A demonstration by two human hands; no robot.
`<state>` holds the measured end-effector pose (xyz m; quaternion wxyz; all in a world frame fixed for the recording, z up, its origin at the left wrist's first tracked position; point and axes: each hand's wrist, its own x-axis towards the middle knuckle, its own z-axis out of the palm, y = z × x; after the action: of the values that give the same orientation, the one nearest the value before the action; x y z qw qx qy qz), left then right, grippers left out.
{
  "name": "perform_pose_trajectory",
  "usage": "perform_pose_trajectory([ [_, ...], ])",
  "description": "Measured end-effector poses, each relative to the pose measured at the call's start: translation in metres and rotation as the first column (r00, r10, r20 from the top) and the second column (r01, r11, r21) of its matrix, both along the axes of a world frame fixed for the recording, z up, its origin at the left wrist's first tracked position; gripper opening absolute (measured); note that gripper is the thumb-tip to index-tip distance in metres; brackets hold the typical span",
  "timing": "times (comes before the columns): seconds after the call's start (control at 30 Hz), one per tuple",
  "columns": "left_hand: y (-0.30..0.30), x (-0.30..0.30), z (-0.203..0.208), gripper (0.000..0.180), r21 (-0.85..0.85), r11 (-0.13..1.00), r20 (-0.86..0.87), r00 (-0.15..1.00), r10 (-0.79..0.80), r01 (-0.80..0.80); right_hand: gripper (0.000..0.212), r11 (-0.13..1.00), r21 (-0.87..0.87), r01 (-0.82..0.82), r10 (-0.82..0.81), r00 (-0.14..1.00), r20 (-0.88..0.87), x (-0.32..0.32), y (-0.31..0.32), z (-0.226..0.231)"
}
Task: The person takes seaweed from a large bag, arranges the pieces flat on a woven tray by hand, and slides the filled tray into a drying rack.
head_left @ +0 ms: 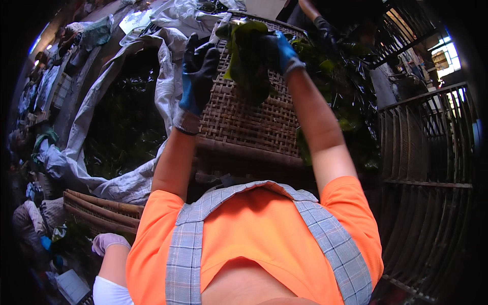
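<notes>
Both my hands wear blue and dark gloves with grey cuffs. My right hand (282, 52) is closed on a bunch of large green leaves (249, 56), which hangs over a woven bamboo tray (249, 124). My left hand (199, 76) is raised at the tray's left edge, its fingers stretched and apart, with nothing seen in it. The right fingertips are partly hidden behind the leaves.
Dark leaves (122, 117) fill a white woven sack (79, 127) on the left. More leaves (351, 107) lie right of the tray, near a co-worker's dark-gloved hand (325, 30). Another person's gloved hand (109, 241) is at lower left. Slatted racks (424, 182) stand at right.
</notes>
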<state>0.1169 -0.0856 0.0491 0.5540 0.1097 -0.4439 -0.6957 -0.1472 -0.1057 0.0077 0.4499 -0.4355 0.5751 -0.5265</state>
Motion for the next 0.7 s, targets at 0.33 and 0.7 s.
perform_pose_trajectory([
  [0.33,0.009,0.022,-0.072,0.051,0.338,0.891,0.014,0.945,-0.327,0.304,0.034,0.924,-0.306,-0.228,0.366,0.756,0.543,0.013,0.002,0.075],
  [0.7,0.006,0.032,-0.08,0.035,0.072,0.936,0.057,0.935,-0.349,0.345,0.035,0.918,-0.39,0.074,0.113,0.893,0.436,0.117,0.154,-0.038],
])
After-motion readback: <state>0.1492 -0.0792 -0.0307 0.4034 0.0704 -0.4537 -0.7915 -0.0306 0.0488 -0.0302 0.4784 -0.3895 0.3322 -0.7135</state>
